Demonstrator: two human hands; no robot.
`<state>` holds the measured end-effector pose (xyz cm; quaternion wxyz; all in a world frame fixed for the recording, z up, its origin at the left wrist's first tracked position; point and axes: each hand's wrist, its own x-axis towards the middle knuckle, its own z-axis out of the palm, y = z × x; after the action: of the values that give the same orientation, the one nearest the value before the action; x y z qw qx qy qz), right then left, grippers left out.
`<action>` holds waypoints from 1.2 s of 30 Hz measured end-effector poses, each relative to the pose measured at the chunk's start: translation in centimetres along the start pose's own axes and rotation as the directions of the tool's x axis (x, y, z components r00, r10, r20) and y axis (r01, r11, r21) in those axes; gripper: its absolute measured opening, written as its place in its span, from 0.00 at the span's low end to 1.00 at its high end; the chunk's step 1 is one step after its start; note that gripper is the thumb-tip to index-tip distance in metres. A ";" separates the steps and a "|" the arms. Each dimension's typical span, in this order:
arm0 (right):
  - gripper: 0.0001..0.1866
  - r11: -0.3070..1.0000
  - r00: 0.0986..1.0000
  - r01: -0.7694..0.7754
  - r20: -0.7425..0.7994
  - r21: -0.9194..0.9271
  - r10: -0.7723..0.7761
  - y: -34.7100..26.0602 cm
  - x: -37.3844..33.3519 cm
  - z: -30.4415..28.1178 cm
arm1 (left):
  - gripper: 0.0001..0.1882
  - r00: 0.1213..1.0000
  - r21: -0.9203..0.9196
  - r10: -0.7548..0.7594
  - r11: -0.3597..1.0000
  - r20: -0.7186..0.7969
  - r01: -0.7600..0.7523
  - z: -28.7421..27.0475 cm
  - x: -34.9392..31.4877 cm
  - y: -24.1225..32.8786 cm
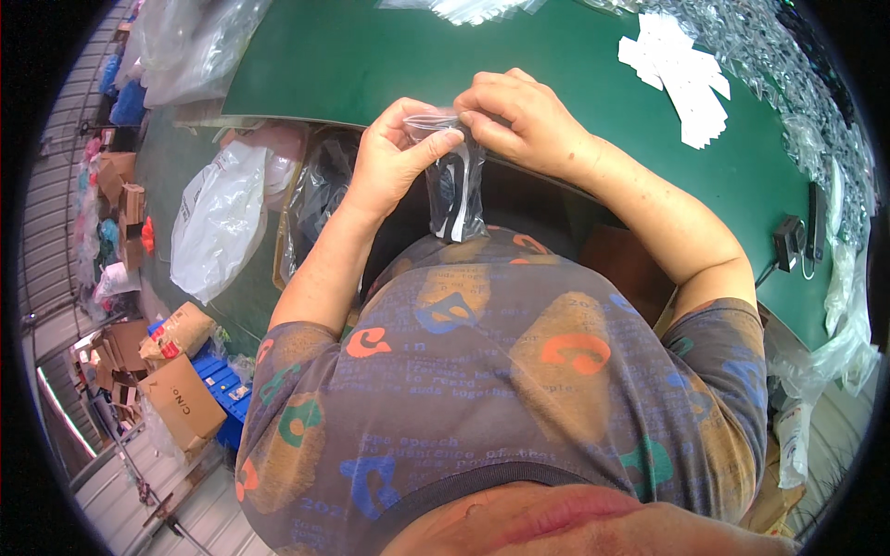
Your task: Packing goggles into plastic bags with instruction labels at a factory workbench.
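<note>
A small clear plastic bag (471, 196) hangs upright just past the table's near edge, with a black item and a white strip inside; I cannot make out what the item is. My left hand (397, 153) pinches the bag's top edge on its left side, thumb across the front. At the top right corner, my right hand (519, 120) grips the same edge between thumb and bent fingers. Both hands are close together at the near edge of the green table (371, 65).
White paper slips (681, 79) lie fanned at the far right. Many clear packets (779, 83) are heaped along the right rim, near a black plug-like device (790, 243). Left of me are a white plastic sack (221, 218), a cardboard box (184, 403) and a blue crate (222, 389).
</note>
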<state>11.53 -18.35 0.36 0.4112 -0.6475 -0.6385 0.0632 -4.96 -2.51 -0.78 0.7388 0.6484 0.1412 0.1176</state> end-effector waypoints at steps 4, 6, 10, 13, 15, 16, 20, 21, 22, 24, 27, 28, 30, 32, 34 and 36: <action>0.12 0.988 0.998 -0.061 -0.008 0.140 0.063 0.8 0.2 -0.1 | 0.14 0.998 -0.094 0.025 0.995 -0.060 -0.031 -0.4 -0.1 0.2; 0.14 0.963 0.993 -0.095 -0.043 0.251 0.109 1.5 0.2 -0.1 | 0.13 0.997 -0.116 0.007 0.993 -0.082 -0.016 -0.8 -0.1 0.3; 0.11 0.985 0.998 -0.054 -0.017 0.164 0.057 1.2 0.1 -0.1 | 0.13 0.996 -0.079 0.012 0.997 -0.089 -0.020 -1.1 -0.3 0.3; 0.10 0.996 0.998 0.039 -0.061 0.075 -0.034 1.4 0.2 0.2 | 0.13 0.996 -0.089 0.009 0.996 -0.084 -0.016 -0.9 -0.4 0.2; 0.09 0.994 0.998 0.023 -0.052 0.111 -0.018 1.4 0.3 0.3 | 0.13 0.997 -0.099 0.006 0.995 -0.083 -0.015 -0.8 -0.5 0.1; 0.08 0.989 0.999 0.008 -0.043 0.146 -0.002 1.4 0.4 0.3 | 0.13 0.997 -0.089 0.010 0.996 -0.082 -0.017 -0.9 -0.5 0.0; 0.07 0.928 0.992 -0.130 0.046 0.350 0.121 1.5 0.2 0.5 | 0.14 0.998 -0.036 0.045 0.998 -0.054 -0.047 -0.5 -0.6 0.3; 0.07 0.744 0.954 -0.299 0.214 0.598 0.211 1.6 0.2 0.3 | 0.14 0.998 -0.036 0.045 0.998 -0.053 -0.047 -0.6 -0.6 0.3; 0.08 0.471 0.888 -0.461 0.395 0.752 0.237 1.8 0.2 0.1 | 0.14 0.998 -0.021 0.048 0.999 -0.029 -0.049 -0.7 -0.6 0.3; 0.09 0.458 0.881 -0.473 0.417 0.753 0.224 1.9 0.3 -0.3 | 0.14 0.999 -0.005 0.050 0.999 -0.005 -0.050 -0.6 -0.6 0.4; 0.10 0.454 0.887 -0.460 0.379 0.763 0.263 2.0 0.3 -0.3 | 0.15 0.999 -0.049 0.048 0.998 -0.020 -0.049 -0.3 -0.6 0.4; 0.10 0.452 0.887 -0.460 0.379 0.764 0.263 2.0 0.3 -0.1 | 0.15 0.998 -0.051 0.055 0.997 -0.028 -0.056 -0.5 -0.6 0.2; 0.10 0.676 0.940 -0.340 0.263 0.654 0.218 1.9 0.2 0.3 | 0.15 0.998 -0.054 0.060 0.997 -0.035 -0.062 -0.5 -0.5 0.1; 0.08 0.688 0.951 -0.306 0.236 0.658 0.198 1.9 0.1 0.3 | 0.14 0.999 -0.052 0.040 0.998 -0.036 -0.042 -0.5 -0.6 0.1; 0.07 0.861 0.976 -0.201 0.174 0.466 0.133 1.6 0.2 -0.1 | 0.14 0.999 -0.055 0.038 0.998 -0.038 -0.040 -0.6 -0.7 0.0; 0.07 0.873 0.981 -0.175 0.157 0.455 0.115 1.7 0.2 0.2 | 0.14 0.999 -0.058 0.037 0.998 -0.039 -0.039 -0.6 -0.8 0.0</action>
<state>12.76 -17.84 -0.74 0.5083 -0.5704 -0.5784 0.2858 -5.87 -2.25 -0.81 0.7522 0.6268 0.1394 0.1481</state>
